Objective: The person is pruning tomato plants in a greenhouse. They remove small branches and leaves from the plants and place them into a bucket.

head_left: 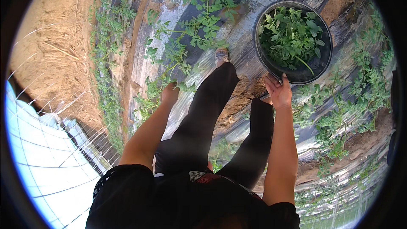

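My right hand grips the near rim of a round black bucket, its thumb over the edge. Inside the bucket lies a heap of picked green leaves and shoots, with one pale stem against the wall. On the other side, my left hand is low among the leaves of a green vine-like plant. Its fingers point down and are partly hidden, so whether they pinch a stem cannot be told.
Dark and silvery plastic mulch film covers the ground. More plant rows grow at left and right. Bare soil and a netting lie at far left. My shoe rests on the film.
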The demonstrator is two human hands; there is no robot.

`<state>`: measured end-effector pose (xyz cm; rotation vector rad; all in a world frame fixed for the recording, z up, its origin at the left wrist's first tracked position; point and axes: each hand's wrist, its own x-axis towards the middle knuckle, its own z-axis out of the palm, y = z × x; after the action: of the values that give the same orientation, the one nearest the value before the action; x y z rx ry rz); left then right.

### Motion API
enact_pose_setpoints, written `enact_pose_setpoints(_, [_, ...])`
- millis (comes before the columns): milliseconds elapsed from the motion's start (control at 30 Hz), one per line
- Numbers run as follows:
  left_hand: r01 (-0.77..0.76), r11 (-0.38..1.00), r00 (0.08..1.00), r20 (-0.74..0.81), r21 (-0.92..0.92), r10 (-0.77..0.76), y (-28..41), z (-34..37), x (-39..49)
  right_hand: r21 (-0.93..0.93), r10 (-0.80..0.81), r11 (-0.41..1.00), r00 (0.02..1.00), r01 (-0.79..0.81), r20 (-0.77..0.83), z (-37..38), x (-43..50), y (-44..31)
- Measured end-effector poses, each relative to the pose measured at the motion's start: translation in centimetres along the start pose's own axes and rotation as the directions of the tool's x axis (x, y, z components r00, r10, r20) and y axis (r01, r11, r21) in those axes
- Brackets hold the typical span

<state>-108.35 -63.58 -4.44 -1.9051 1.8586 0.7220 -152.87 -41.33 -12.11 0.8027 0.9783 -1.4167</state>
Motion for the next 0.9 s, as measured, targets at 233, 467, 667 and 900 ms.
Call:
enact_pose_setpoints(233, [0.008,0.992,0.969,0.244,0.127,-0.039,-0.1,10.0,12.3,-0.594,0.142,0.801,0.988,-0.074,0.068,1.2,-0.8,4.0])
enact_pose_setpoints(467, [0.061,0.975,0.974,0.198,0.214,-0.105,-6.4,17.5,23.8,-0.784,0.704,0.452,0.710,-0.425,0.021,-4.4,0.4,24.4])
enact_pose_setpoints(667, [0.082,0.978,0.993,-0.103,0.190,-0.063,-11.3,20.8,31.2,-0.988,0.582,0.142,0.812,-0.067,0.028,-8.4,8.3,26.0])
enact_pose_setpoints(900, [0.003,0.957,0.934,-0.343,0.290,0.101,-14.8,24.3,37.4,-0.896,0.541,0.323,0.836,-0.303,-0.088,-4.0,9.6,22.9])
